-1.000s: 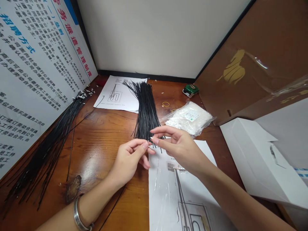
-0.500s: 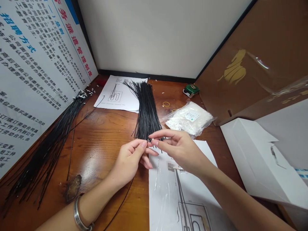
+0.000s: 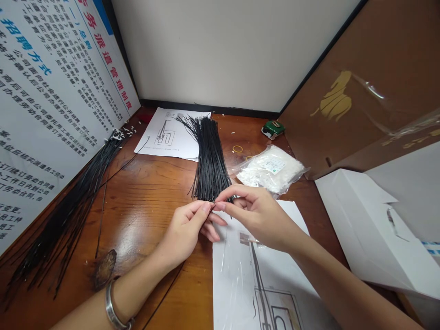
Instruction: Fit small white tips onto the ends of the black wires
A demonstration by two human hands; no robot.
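My left hand and my right hand meet fingertip to fingertip just in front of a bundle of thin black wires lying on the wooden table. Both pinch something tiny at the near ends of the wires; a single thin black wire trails from under my left hand toward the table's near edge. My left wrist wears a silver bangle. My right forearm lies over a plastic-covered drawing sheet.
A second long bundle of black wires lies along the printed board at left. A clear bag of small white parts, a green tape roll, another drawing sheet and a white box are around.
My right hand's fingers have curled down and closed into a pinch against my left fingertips. My left hand stayed in place.
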